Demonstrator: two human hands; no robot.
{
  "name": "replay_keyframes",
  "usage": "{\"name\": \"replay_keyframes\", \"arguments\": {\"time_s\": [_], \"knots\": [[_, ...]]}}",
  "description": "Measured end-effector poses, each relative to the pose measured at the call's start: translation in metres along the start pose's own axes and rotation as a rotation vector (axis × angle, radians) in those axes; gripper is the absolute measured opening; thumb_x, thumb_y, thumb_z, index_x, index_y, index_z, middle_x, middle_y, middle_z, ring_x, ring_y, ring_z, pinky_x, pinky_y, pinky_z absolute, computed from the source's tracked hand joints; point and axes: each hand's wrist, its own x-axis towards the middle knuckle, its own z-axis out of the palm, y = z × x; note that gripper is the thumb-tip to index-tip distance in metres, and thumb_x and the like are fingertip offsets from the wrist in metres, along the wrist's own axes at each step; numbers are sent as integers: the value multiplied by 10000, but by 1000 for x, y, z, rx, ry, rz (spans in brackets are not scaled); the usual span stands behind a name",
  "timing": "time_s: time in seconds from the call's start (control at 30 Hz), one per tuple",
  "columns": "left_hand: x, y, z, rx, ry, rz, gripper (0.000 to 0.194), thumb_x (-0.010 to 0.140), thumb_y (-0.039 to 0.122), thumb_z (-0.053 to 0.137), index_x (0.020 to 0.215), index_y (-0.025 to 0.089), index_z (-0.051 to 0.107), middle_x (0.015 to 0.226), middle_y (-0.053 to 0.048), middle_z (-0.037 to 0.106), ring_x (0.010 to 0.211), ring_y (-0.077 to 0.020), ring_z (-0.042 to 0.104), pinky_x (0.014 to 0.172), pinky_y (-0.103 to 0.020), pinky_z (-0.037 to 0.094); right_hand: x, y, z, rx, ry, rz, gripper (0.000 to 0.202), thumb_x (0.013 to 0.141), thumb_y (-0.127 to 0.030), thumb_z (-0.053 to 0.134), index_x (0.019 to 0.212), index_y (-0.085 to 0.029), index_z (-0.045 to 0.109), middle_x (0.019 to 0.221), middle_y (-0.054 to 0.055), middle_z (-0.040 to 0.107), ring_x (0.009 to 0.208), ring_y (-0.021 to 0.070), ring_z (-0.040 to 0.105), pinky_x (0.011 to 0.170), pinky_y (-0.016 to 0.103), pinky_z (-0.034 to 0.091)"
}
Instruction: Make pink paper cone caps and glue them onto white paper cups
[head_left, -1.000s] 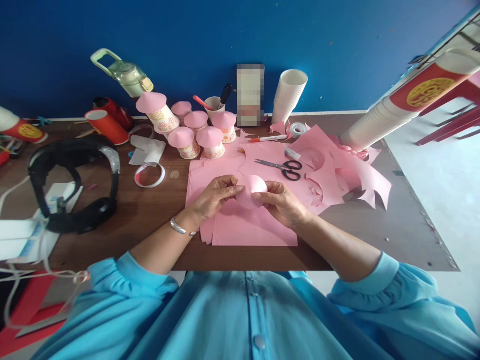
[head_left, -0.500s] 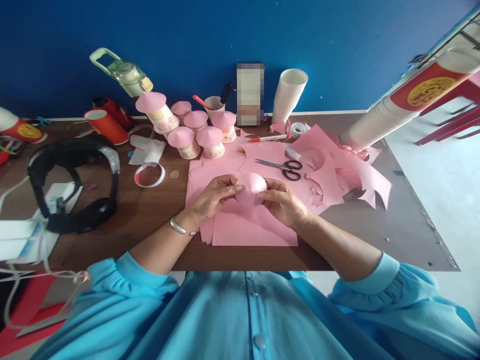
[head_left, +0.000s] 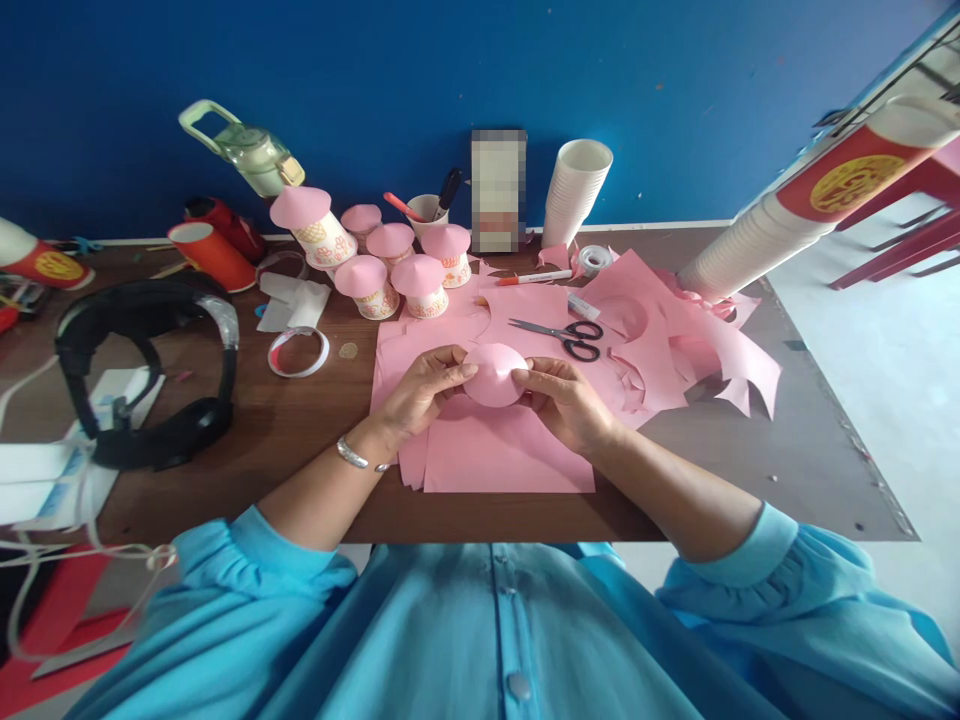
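Between my two hands is a small round pink paper cone (head_left: 493,385), held above the stacked pink sheets (head_left: 510,455). My left hand (head_left: 431,388) pinches its left edge between thumb and fingers. On the opposite edge, my right hand (head_left: 561,398) grips with the thumb on top and the fingers mostly hidden beneath. Just beyond the right hand lie scissors (head_left: 566,335) with black handles, blades pointing left. Behind the left hand stand several patterned paper cups (head_left: 427,303) topped with pink cone roofs (head_left: 418,274).
Pink paper scraps (head_left: 690,350) spread to the right, beside a leaning stack of cups (head_left: 795,215). Another cup stack (head_left: 577,190) stands by the wall. A tape roll (head_left: 298,352) and a black headset-like band (head_left: 146,375) lie left. A green bottle (head_left: 259,155) is behind.
The paper cone has tilted and now shows a wider, rounder face. Both hands have shifted slightly, still holding its edges. The things on the table stay in place.
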Motion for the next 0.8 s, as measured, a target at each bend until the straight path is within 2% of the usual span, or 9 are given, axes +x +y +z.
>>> {"name": "replay_keyframes", "arguments": {"time_s": [0.23, 0.37, 0.53, 0.73, 0.8], "knots": [[0, 2, 1, -26, 27, 1, 318, 651, 329, 953, 728, 167, 691, 696, 31, 674, 640, -88, 609, 637, -201, 511, 0, 0, -1, 27, -6, -32, 372, 743, -511, 854, 676, -191, 677, 692, 0, 609, 701, 151, 574, 701, 301, 502], [0, 1, 0, -30, 8, -1, 304, 680, 317, 942, 734, 163, 686, 712, 31, 687, 644, -73, 605, 634, -178, 488, 0, 2, -3, 6, 2, -44, 343, 709, -462, 911, 706, -183, 712, 687, -18, 607, 668, 111, 543, 673, 256, 475], [1, 1, -2, -21, 18, 9, 318, 685, 327, 939, 728, 158, 672, 705, 32, 680, 646, -70, 594, 628, -172, 471, 2, 4, -4, 36, 8, -48, 349, 728, -464, 906, 694, -179, 709, 691, -12, 619, 680, 117, 567, 683, 260, 480], [1, 3, -3, -40, 60, 6, 352, 658, 328, 944, 736, 166, 642, 716, 31, 671, 668, -96, 609, 645, -204, 502, 3, 5, -4, 22, 8, -43, 467, 806, -647, 790, 773, -185, 727, 717, 27, 665, 699, 166, 614, 709, 317, 517], [1, 3, -3, -53, 57, 3, 346, 668, 318, 939, 731, 163, 636, 707, 35, 661, 660, -89, 602, 636, -195, 498, 2, 5, -4, 14, 4, -51, 481, 809, -665, 780, 796, -186, 739, 737, 31, 676, 711, 165, 626, 708, 310, 517]]}}
